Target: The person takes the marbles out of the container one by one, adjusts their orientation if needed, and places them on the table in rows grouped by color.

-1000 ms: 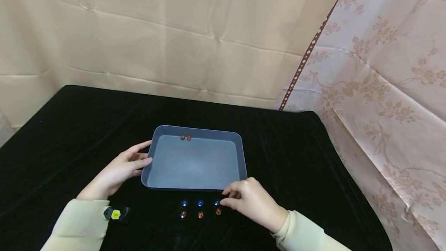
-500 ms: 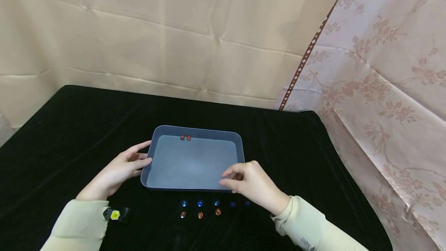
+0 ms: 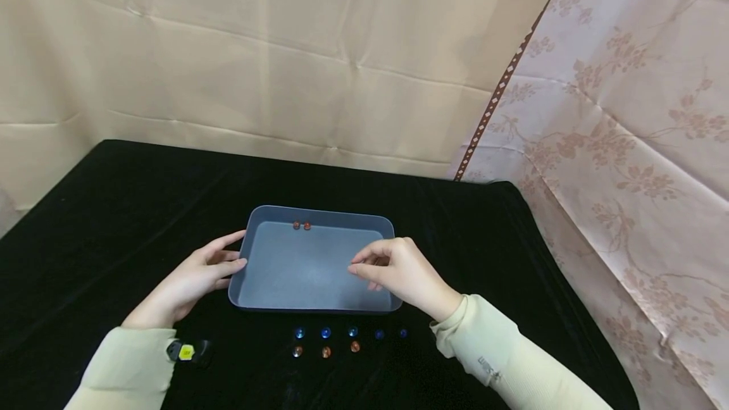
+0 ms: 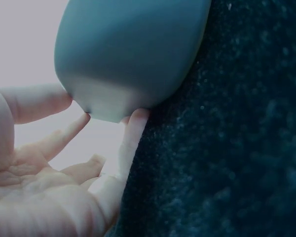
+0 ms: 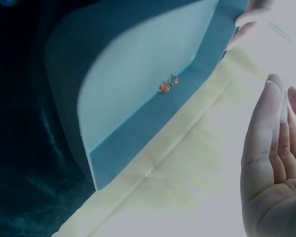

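Observation:
A grey-blue rectangular tray (image 3: 319,264) lies on the black cloth, with two reddish-orange marbles (image 3: 302,226) side by side along its far wall. My left hand (image 3: 199,277) supports the tray's left end, its fingertips against the outer wall (image 4: 108,98). Over the tray's right part hovers my right hand (image 3: 395,267), thumb and index finger brought close together; I cannot tell whether something small sits between them. In the right wrist view those fingertips (image 5: 272,84) show no marble. In front of the tray are a row of several blue marbles (image 3: 326,333) and three orange ones (image 3: 326,352).
Black cloth (image 3: 171,207) covers the table. Behind it hangs a beige curtain (image 3: 228,68), with a pink floral curtain (image 3: 638,112) at the right. A dark band with a yellow-green tag (image 3: 186,352) is on the left wrist.
My right hand has risen from beside the marble rows and moved forward over the tray, uncovering two dark blue marbles. The left hand and tray stay nearly in place.

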